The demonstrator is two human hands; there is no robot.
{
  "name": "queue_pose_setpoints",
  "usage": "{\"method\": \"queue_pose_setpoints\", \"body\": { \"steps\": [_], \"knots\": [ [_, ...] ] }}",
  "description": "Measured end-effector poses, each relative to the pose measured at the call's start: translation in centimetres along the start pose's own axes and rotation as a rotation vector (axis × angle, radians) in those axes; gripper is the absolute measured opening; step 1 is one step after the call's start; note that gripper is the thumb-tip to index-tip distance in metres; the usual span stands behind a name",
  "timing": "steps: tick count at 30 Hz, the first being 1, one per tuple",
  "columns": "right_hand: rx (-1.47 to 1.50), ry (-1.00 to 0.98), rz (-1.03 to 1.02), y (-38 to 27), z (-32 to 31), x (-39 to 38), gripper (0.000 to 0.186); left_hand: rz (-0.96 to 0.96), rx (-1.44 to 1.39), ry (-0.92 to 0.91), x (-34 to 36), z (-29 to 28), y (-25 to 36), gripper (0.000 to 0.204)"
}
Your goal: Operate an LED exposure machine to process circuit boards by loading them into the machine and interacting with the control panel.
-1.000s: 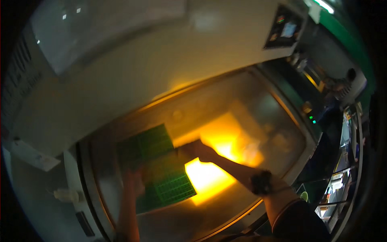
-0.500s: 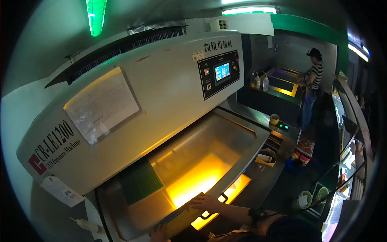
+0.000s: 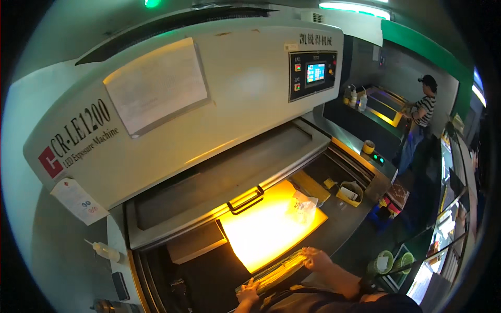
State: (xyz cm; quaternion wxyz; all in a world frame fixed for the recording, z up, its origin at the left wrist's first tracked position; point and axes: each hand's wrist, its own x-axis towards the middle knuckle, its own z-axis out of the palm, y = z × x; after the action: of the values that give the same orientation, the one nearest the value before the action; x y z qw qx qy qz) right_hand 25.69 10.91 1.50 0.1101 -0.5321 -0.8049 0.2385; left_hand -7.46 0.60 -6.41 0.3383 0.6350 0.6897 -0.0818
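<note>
A stack of thin flat panels (image 3: 279, 272), greenish-yellow along its layered edges, is held low near my body at the front of the machine. My left hand (image 3: 248, 292) grips its near-left end, and my right hand (image 3: 317, 259) is closed round its right end. Ahead of the hands, a brightly lit yellow light table (image 3: 261, 232) lies below the metal drawer (image 3: 219, 175) of a large pale exposure machine (image 3: 229, 88). The drawer's black handle (image 3: 246, 201) is at its front edge, apart from both hands.
Crumpled clear plastic (image 3: 305, 206) lies on the light table's right part. A small box (image 3: 349, 194) and a tape roll (image 3: 368, 147) sit to the right. A squeeze bottle (image 3: 107, 251) and a phone (image 3: 120, 286) are at left. Another person (image 3: 421, 112) works at the far-right table.
The drawer has slid back toward the machine, uncovering more of the light table. The green panel on it is out of sight. My hands have drawn the stack back from the drawer's front.
</note>
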Motion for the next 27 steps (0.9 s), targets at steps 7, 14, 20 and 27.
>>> {"method": "queue_pose_setpoints", "body": {
  "steps": [7,14,20,27],
  "knots": [
    [0.248,0.453,-0.038,5.4,-19.7,6.7,0.045,-0.019,0.304,0.47,4.8,10.1,-2.2,0.05],
    [0.052,0.722,-0.304,6.1,-41.5,22.4,0.06,-0.338,0.109,0.203,3.2,5.7,7.4,0.077],
    [-0.238,0.871,-0.4,10.5,-49.3,36.6,0.065,-0.453,-0.088,0.336,1.4,0.9,17.8,0.074],
    [-0.44,0.906,-0.389,13.3,-51.2,46.3,0.064,-0.576,-0.706,0.466,-0.2,-2.2,25.5,0.07]
  ]
}}
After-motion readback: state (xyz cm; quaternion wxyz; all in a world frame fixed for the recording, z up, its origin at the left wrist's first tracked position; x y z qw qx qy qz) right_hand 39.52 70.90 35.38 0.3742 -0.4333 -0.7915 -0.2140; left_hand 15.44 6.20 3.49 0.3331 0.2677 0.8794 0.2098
